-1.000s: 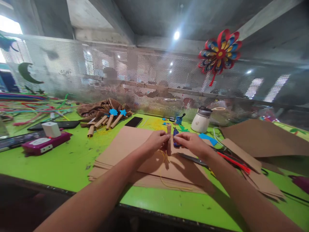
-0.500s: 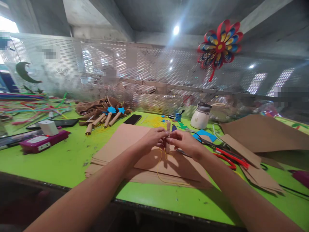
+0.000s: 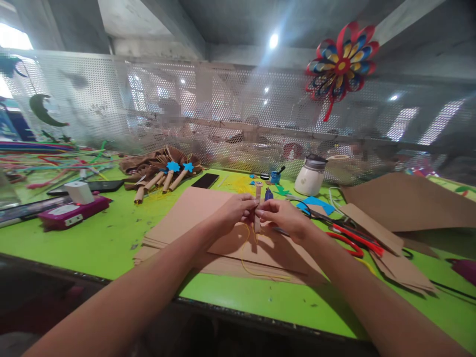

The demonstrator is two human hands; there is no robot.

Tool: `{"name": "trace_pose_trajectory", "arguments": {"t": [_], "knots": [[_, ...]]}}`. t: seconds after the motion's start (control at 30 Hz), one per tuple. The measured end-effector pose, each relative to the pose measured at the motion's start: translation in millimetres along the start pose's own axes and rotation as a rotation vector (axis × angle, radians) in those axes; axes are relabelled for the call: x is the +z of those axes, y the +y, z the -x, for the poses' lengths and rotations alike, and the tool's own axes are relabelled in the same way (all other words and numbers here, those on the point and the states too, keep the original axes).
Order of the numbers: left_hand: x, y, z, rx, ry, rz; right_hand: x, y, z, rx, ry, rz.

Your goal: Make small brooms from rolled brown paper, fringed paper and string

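Observation:
Above a stack of brown paper sheets [image 3: 197, 210], both my hands hold a narrow brown paper roll [image 3: 258, 225] upright. The fingers of my left hand [image 3: 236, 210] are closed on its left side. From the right, my right hand [image 3: 282, 215] pinches it between thumb and fingers. A thin yellow string [image 3: 243, 260] hangs below the roll and curls over the top sheets. My fingers partly hide the middle of the roll. Just behind my right hand is a small dark blue object [image 3: 268, 194].
Red-handled scissors [image 3: 345, 243] and cut brown paper pieces [image 3: 403, 272] lie right. A white jug [image 3: 309, 177] and blue pot [image 3: 275, 177] stand behind. Back left are a phone [image 3: 206, 181], brown paper bundles with blue flowers [image 3: 173, 167] and a purple power strip [image 3: 74, 212].
The view has shifted slightly. Both hands stay on the paper roll, with little visible movement of the fingers.

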State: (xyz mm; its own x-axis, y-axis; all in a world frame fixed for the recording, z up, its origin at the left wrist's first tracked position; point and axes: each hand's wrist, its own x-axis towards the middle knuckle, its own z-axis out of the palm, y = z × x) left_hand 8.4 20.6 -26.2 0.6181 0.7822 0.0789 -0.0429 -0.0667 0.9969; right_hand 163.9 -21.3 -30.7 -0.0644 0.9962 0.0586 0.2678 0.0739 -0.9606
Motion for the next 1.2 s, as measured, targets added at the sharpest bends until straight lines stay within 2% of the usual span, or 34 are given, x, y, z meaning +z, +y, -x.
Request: {"name": "trace_pose_trajectory", "arguments": {"t": [0.2, 0.43, 0.63, 0.77, 0.97, 1.07, 1.2], "knots": [[-2.3, -5.1, -3.1, 0.004, 0.02, 0.009, 3.3, -4.3, 3.2, -0.024, 0.01, -0.026], [-2.4, -5.2, -4.0, 0.001, 0.078, 0.008, 8.8, -8.3, 4.4, -0.054, 0.127, 0.032], [-4.8, -4.9, -5.1, 0.028, 0.061, -0.019, 15.8, -6.6, 6.2, -0.06, 0.086, 0.055], [-7.3, -6.1, -7.0, 0.053, 0.092, 0.056, 17.7, -3.5, 5.0, -0.094, 0.067, 0.049], [-9.1, -4.9, -6.3, -0.035, 0.093, 0.223, 20.3, 3.6, -1.2, -0.2, 0.109, 0.132], [-9.8, -3.6, -5.7, -0.066, 0.11, 0.248, 21.1, 3.6, -0.5, -0.26, 0.118, 0.172], [-12.6, -2.4, -6.8, -0.086, 0.152, 0.258, 21.6, -1.2, 3.3, -0.27, 0.182, 0.206]]}}
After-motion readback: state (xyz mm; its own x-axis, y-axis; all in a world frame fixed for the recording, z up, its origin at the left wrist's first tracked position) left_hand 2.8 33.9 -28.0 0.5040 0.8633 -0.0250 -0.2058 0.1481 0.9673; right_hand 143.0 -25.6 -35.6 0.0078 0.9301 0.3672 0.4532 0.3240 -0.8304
